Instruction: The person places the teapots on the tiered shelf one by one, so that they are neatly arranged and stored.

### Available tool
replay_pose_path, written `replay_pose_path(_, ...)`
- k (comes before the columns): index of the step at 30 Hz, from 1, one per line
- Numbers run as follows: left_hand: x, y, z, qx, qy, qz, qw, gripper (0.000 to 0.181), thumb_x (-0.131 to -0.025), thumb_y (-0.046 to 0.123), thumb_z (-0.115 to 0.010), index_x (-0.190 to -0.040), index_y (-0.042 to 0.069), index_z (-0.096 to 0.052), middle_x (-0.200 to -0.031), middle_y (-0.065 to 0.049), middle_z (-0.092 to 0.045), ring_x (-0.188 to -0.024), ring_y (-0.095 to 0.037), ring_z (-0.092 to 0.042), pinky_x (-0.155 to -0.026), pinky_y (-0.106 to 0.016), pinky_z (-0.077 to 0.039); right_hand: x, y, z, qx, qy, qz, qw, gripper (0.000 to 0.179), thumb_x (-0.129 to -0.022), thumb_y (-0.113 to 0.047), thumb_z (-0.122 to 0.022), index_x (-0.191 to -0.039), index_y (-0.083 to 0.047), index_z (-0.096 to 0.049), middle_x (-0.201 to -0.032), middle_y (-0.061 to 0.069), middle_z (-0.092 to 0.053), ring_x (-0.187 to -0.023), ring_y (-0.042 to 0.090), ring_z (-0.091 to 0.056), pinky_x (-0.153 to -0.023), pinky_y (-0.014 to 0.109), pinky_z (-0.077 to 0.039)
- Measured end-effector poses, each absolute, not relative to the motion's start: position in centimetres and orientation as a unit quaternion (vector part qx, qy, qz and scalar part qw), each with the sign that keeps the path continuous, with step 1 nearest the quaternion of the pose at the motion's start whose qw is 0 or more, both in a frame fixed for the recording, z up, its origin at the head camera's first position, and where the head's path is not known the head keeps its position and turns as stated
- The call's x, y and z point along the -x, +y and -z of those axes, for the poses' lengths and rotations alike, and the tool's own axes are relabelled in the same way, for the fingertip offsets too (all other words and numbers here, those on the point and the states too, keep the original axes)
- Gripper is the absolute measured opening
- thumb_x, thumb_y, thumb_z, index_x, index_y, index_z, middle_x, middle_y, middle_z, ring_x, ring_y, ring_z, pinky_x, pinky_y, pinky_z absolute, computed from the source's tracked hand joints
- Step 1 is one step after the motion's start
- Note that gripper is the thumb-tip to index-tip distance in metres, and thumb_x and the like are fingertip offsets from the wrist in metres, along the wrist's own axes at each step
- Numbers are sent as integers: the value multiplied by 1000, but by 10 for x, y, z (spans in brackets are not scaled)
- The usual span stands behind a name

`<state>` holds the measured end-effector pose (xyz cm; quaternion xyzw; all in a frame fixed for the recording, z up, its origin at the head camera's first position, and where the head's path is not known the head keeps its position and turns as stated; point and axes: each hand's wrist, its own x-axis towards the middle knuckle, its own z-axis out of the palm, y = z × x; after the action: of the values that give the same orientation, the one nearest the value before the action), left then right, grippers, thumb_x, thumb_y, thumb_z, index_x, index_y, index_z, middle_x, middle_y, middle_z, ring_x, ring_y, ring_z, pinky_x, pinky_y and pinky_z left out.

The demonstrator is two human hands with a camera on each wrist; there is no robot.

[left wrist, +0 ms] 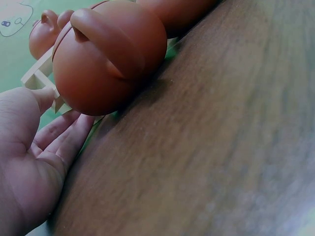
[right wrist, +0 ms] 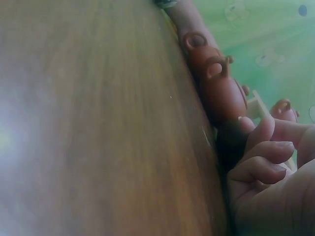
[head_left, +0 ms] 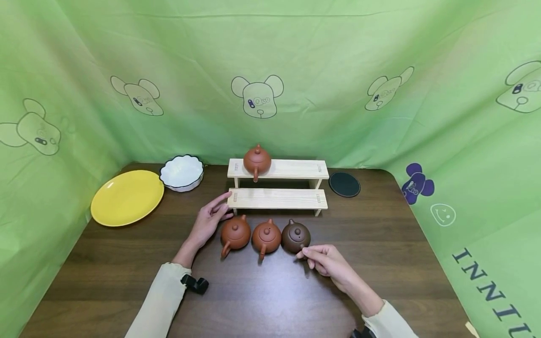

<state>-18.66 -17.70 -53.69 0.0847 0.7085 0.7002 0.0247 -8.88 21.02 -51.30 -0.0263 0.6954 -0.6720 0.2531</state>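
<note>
My right hand (head_left: 328,264) pinches the handle of a dark brown teapot (head_left: 294,236) with thumb and forefinger; its other fingers are curled in the right wrist view. Left of it on the table stand two reddish-brown teapots, a middle one (head_left: 266,236) and a left one (head_left: 235,233). My left hand (head_left: 208,222) reaches past the left teapot, fingers extended, with a fingertip at the left end of the lower wooden shelf (head_left: 276,199). On the upper wooden shelf (head_left: 296,169) sits another reddish-brown teapot (head_left: 257,161), toward the left end.
A yellow plate (head_left: 127,198) lies at the far left, with a white scalloped bowl (head_left: 182,173) beside it. Right of the shelves is a dark round coaster (head_left: 344,184). Green printed cloth (head_left: 321,51) walls the back and sides of the brown table (head_left: 270,300).
</note>
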Motion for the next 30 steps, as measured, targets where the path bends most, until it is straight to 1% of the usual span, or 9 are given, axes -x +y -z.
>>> replay_pose_path(5, 187, -177, 538, -83, 710, -699, 21, 46, -118, 10, -56, -163, 2, -54, -154, -30, -60, -115, -7, -75, -101, -30, -66, 86, 209, 513, 26, 696, 674, 247, 39, -112, -19, -67, -123, 18, -73, -73, -7, -61, -52, 0, -35, -46, 12, -26)
replay_pose_path(10, 187, -177, 539, -86, 710, -698, 22, 46, -118, 11, -55, -163, 1, -53, -151, -33, -61, -118, -12, -75, -103, -31, -66, 84, 209, 512, 15, 688, 685, 240, 35, -112, -17, -66, -121, 16, -76, -73, -7, -60, -53, 0, -35, -47, 13, -26)
replay_pose_path(14, 187, -177, 539, -84, 708, -700, 24, 46, -118, 10, -55, -163, 2, -54, -151, -32, -62, -121, -20, -75, -104, -33, -66, 83, 210, 510, 21, 687, 689, 229, 33, -112, -16, -66, -120, 15, -77, -72, -7, -60, -53, 1, -34, -47, 16, -22)
replay_pose_path(18, 188, -177, 540, -82, 710, -699, 26, 46, -118, 9, -56, -163, 2, -54, -151, -32, -62, -122, -24, -74, -103, -34, -66, 83, 212, 506, 39, 690, 691, 213, 37, -113, -15, -65, -121, 21, -73, -71, -8, -59, -52, 0, -32, -46, 22, -15)
replay_pose_path(21, 188, -177, 540, -81, 710, -699, 26, 46, -118, 9, -56, -163, 2, -54, -153, -31, -61, -121, -22, -75, -103, -34, -66, 84, 212, 501, 50, 689, 695, 201, 39, -113, -14, -63, -122, 24, -69, -70, -8, -57, -52, 0, -31, -46, 27, -11)
replay_pose_path(24, 187, -177, 539, -84, 708, -701, 26, 46, -118, 8, -56, -163, 2, -54, -155, -30, -60, -118, -13, -75, -103, -34, -66, 84, 213, 496, 54, 690, 696, 191, 40, -113, -13, -63, -122, 25, -68, -69, -8, -56, -52, 1, -30, -46, 30, -10)
replay_pose_path(25, 187, -177, 539, -84, 707, -701, 26, 46, -118, 8, -56, -163, 2, -54, -156, -29, -59, -118, -13, -75, -103, -34, -66, 85, 213, 494, 54, 691, 696, 188, 39, -113, -13, -63, -122, 25, -68, -69, -8, -56, -52, 1, -30, -46, 30, -10)
replay_pose_path(27, 187, -177, 539, -86, 708, -701, 26, 46, -118, 9, -56, -163, 2, -54, -157, -29, -59, -120, -17, -75, -103, -34, -66, 86, 213, 490, 53, 692, 697, 181, 37, -113, -13, -63, -121, 23, -71, -69, -8, -56, -51, 1, -29, -46, 29, -11)
replay_pose_path(30, 187, -177, 538, -87, 711, -698, 24, 46, -118, 10, -55, -163, 1, -53, -159, -28, -57, -123, -31, -74, -104, -34, -66, 88, 213, 484, 48, 694, 698, 170, 31, -113, -13, -64, -116, 14, -78, -68, -8, -56, -52, 3, -29, -46, 28, -12)
